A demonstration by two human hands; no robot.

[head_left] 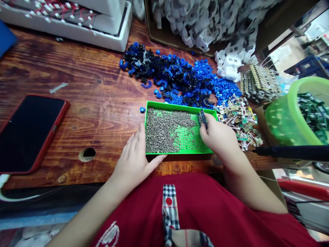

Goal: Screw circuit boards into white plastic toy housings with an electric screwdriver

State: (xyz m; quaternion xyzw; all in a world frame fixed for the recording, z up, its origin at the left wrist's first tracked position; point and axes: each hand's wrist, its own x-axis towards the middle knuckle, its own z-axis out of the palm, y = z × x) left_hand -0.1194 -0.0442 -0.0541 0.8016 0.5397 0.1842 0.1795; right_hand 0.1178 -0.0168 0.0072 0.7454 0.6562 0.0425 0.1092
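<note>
A shallow green tray (191,148) with a perforated floor lies on the wooden table close to my body. Small silvery screws (161,132) fill most of its left and upper parts, while green floor shows at the right. My left hand (136,156) holds the tray's near left corner, fingers along the left wall and thumb along the front edge. Over the right end of the tray, my right hand (221,135) pinches a small flat dark piece (202,118) between thumb and fingers. Its exact kind cannot be made out.
Blue and black plastic parts (177,75) are heaped behind the tray. Wired boards (239,120) and a green tub (280,120) stand right, with a dark rod (293,152) in front. A phone (28,133) lies left; white casings (203,27) fill a box behind.
</note>
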